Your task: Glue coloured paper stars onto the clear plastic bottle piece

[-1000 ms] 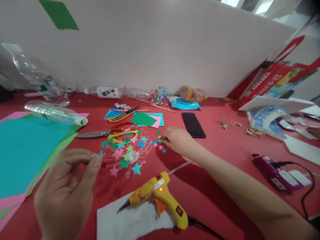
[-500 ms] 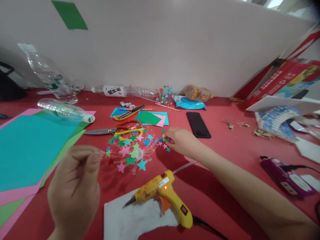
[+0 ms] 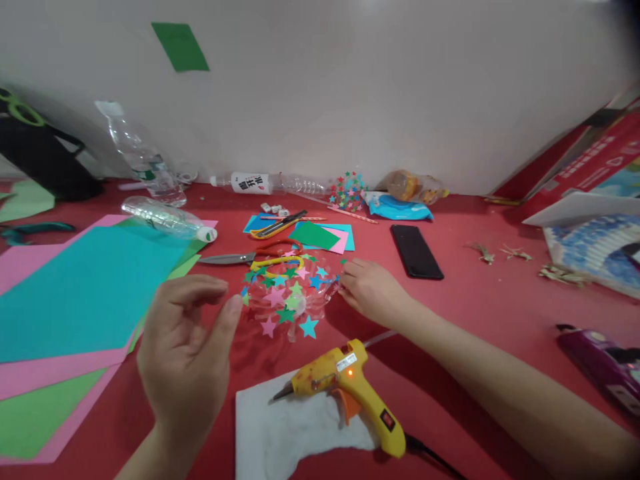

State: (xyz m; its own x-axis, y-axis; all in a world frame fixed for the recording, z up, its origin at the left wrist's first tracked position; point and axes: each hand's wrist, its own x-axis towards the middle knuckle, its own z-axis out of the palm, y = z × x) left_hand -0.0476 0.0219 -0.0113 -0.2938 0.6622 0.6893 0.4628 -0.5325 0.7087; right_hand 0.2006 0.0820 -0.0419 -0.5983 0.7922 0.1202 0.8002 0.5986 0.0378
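Fingers of the left hand (image 3: 185,353) are curled, thumb and index tips slightly apart, nothing visible between. On the right hand (image 3: 373,293) they bunch at the edge of the star-covered plastic piece (image 3: 295,300), probably steadying it; can't tell if pinching. Piece sits just beyond the glue gun (image 3: 345,380), likely for easy reach. White pad (image 3: 260,427) under gun, presumably keeping hot nozzle (image 3: 282,392) off the counter (image 3: 490,307).

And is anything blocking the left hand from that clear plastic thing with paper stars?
Nothing visible is. The left hand is close to the left edge of the star-covered clear plastic piece, with nothing seen between. The scissors lie at its far side and the yellow glue gun nearer the person, both off that path.
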